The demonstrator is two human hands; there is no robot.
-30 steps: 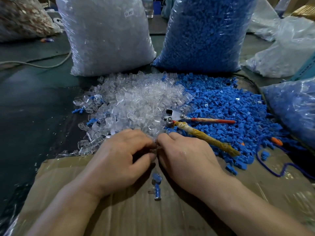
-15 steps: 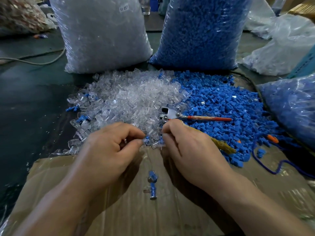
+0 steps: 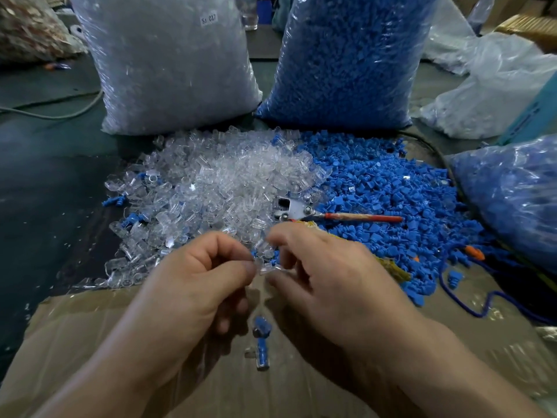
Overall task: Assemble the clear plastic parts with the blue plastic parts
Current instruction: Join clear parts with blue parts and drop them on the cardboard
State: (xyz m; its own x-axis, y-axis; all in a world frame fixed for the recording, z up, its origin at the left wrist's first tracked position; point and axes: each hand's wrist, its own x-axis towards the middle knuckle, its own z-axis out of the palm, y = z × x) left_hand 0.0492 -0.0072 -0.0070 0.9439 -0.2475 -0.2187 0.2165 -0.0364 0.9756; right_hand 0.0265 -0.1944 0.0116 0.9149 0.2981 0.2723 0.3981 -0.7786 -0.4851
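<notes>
A heap of clear plastic parts lies in the middle, with a heap of blue plastic parts to its right. My left hand and my right hand meet at the near edge of the clear heap. Between their fingertips sits a small clear part with a bit of blue; my left thumb and forefinger pinch one end of it and my right fingers curl at the other end. Two joined clear-and-blue pieces lie on the cardboard below my hands.
A big bag of clear parts and a big bag of blue parts stand behind the heaps. Pliers with a red handle lie across the blue heap. Another blue-filled bag sits right, a blue cord beside it.
Both hands have lifted slightly and drawn a little apart, so the small part between the fingertips now shows. The camera view has shifted slightly.
</notes>
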